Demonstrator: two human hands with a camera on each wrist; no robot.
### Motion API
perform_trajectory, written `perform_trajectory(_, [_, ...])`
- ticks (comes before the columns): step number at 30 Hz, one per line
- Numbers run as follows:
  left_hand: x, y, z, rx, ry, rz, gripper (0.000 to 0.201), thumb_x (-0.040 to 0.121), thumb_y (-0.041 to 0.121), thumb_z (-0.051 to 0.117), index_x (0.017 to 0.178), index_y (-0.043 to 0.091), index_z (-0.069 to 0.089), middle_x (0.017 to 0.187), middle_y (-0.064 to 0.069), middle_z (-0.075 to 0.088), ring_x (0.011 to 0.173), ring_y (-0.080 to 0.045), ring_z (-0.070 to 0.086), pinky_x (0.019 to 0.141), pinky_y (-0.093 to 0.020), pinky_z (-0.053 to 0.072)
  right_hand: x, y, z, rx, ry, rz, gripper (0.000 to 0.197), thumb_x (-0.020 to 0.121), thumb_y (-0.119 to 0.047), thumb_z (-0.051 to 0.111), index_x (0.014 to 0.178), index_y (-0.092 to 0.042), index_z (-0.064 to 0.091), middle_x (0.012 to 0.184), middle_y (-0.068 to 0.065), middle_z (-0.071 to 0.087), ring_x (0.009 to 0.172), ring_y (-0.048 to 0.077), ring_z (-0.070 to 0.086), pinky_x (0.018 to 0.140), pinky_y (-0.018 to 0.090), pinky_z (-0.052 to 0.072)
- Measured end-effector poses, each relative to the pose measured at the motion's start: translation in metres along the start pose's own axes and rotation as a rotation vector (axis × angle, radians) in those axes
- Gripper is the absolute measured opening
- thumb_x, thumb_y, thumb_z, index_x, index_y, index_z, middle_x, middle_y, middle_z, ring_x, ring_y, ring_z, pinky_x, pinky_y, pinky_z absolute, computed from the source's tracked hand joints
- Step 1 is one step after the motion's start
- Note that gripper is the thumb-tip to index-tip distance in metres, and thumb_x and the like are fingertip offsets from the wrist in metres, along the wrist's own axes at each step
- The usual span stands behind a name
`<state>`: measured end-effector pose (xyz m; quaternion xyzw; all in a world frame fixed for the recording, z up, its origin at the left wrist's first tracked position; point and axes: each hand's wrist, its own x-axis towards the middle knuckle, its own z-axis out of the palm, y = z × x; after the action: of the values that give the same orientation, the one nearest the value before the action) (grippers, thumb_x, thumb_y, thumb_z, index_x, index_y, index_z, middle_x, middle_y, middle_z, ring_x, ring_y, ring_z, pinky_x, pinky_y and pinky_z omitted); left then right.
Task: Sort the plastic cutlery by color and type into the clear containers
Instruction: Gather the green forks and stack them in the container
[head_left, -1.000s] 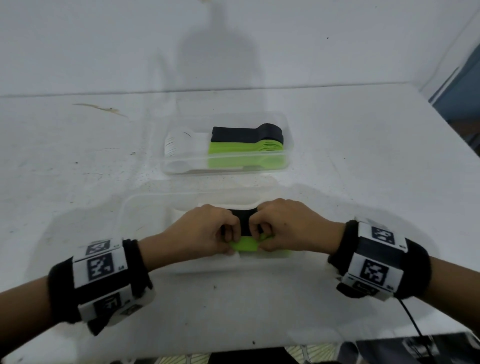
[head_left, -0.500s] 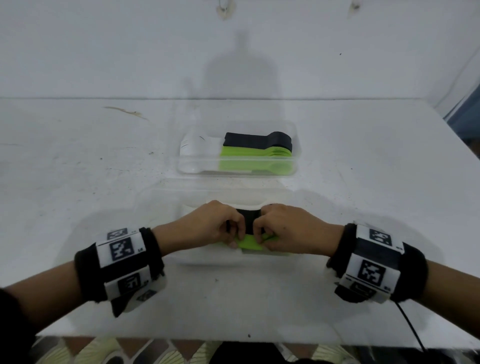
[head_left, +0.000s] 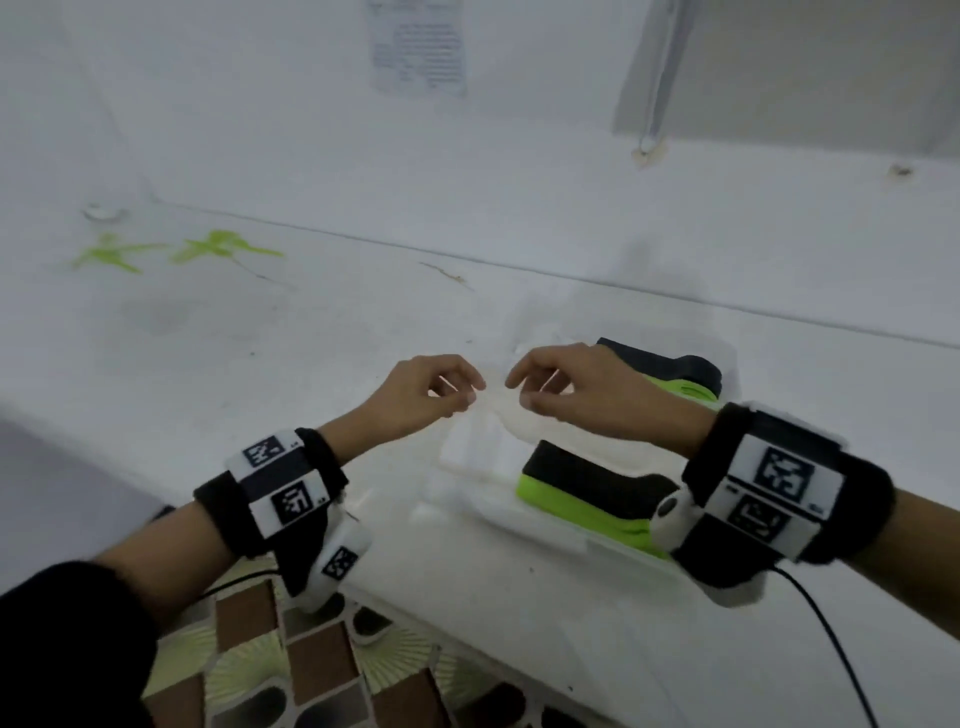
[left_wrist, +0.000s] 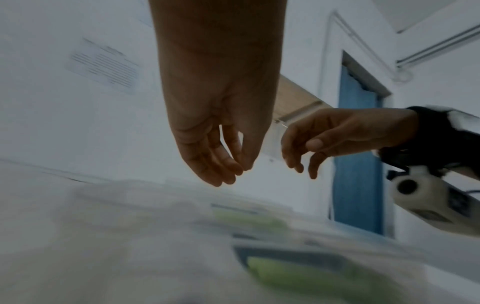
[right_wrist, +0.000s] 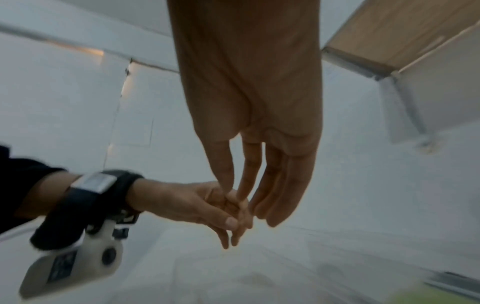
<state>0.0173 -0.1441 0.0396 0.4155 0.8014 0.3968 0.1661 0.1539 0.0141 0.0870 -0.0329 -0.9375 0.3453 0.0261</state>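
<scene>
My left hand (head_left: 457, 387) and right hand (head_left: 535, 387) hover side by side above the table, fingers loosely curled and holding nothing. The left wrist view shows the left hand (left_wrist: 221, 162) empty, and the right wrist view shows the right hand (right_wrist: 257, 195) empty too. Below them lies the near clear container (head_left: 452, 512), with a stack of black cutlery on green (head_left: 587, 488) and white pieces (head_left: 483, 447) beside it. Behind my right hand, the far clear container (head_left: 730, 364) holds another black and green stack (head_left: 675, 371).
Loose green cutlery (head_left: 208, 249) lies blurred on the white table (head_left: 260, 364) at the far left, near the wall. The table's front edge runs under my wrists, with patterned floor (head_left: 311, 665) below. A cable (head_left: 841, 654) trails from my right wrist.
Both hands have let go of the black and green stack in the near container and risen above it. The head view has swung left, bringing the loose green pieces into sight.
</scene>
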Motion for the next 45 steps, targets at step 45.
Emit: perform_trajectory(45, [0.05, -0.404, -0.441, -0.111, 0.439, -0.266, 0.018, 0.089, 0.003, 0.056, 0.105, 0.003, 0.062, 0.081, 0.008, 0.056, 0.069, -0.005, 0.053, 0.051, -0.008, 0.044, 0.563, -0.177, 0.287, 0.171, 0.154, 0.099, 0.025, 0.084, -0.004, 0.058, 0.108, -0.008, 0.065, 0.102, 0.012, 0.067, 0.087, 0.014, 0.054, 0.068, 0.017, 0.036])
